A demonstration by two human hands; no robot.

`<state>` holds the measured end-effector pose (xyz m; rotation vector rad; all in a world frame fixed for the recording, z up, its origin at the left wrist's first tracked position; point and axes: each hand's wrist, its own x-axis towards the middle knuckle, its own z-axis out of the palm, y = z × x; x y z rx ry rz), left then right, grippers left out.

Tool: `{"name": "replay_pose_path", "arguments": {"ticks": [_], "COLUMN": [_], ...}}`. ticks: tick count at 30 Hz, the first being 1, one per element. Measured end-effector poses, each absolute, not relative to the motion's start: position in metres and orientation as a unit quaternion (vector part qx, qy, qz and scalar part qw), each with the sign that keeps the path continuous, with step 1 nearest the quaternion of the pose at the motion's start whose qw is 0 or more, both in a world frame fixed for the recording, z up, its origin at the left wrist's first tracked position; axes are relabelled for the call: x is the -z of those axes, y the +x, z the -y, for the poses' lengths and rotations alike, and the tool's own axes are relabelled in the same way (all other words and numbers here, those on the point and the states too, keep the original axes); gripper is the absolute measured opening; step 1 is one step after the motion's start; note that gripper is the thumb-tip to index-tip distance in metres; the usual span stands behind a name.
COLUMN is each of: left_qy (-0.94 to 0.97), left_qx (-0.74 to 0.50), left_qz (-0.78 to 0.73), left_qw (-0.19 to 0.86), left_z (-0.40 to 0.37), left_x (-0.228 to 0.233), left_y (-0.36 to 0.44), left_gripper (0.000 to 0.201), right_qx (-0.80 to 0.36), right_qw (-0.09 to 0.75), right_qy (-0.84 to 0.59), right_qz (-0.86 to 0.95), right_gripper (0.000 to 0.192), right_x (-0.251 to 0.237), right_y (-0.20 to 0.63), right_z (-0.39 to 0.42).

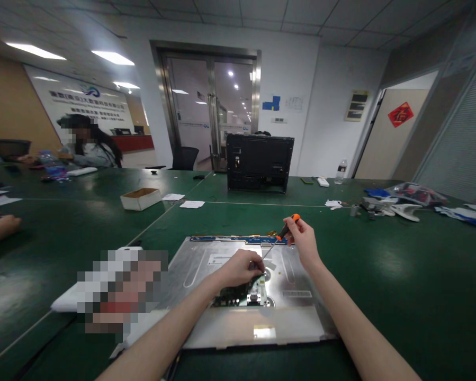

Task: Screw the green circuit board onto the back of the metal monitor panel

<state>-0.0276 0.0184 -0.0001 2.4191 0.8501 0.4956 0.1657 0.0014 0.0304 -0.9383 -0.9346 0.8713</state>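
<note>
A screwdriver (288,227) with an orange and black handle is in my right hand (303,242), pinched near the top of the handle. Its thin shaft slants down and left. My left hand (242,266) bends over a green circuit board (257,291), its fingers closed together by the screwdriver's tip. What those fingers hold, if anything, is hidden, and the tip itself is partly covered. Beneath both hands lies a flat silver metal panel (277,325), with the circuit board on it. A narrow blue board strip (232,241) runs along the panel's far edge.
A black monitor housing (259,161) stands farther back on the green table (380,296). To the left are a small open box (141,200) and a white object (69,296), partly pixelated. Another person (89,145) sits at far left; a separate hand (1,228) rests at the left edge.
</note>
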Motion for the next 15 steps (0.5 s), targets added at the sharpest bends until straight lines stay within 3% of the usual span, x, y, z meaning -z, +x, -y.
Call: {"name": "replay_pose_path", "arguments": {"ticks": [8,15], "left_qy": [0.883,0.876], "left_qx": [-0.181,-0.183], "left_qz": [-0.317,-0.326], "left_qw": [0.294,0.305], "left_z": [-0.017,-0.015], "left_x": [-0.002,-0.004], "left_y": [-0.027,-0.027], "left_gripper": [0.014,0.015], "right_qx": [-0.105,-0.061], "right_qw": [0.584,0.552], "right_qy": [-0.485,-0.476], "right_qz": [0.643,0.682], "right_gripper": [0.035,0.041], "right_x": [-0.032,-0.031], "right_y": [0.149,0.143], "right_z": [0.017,0.021]}}
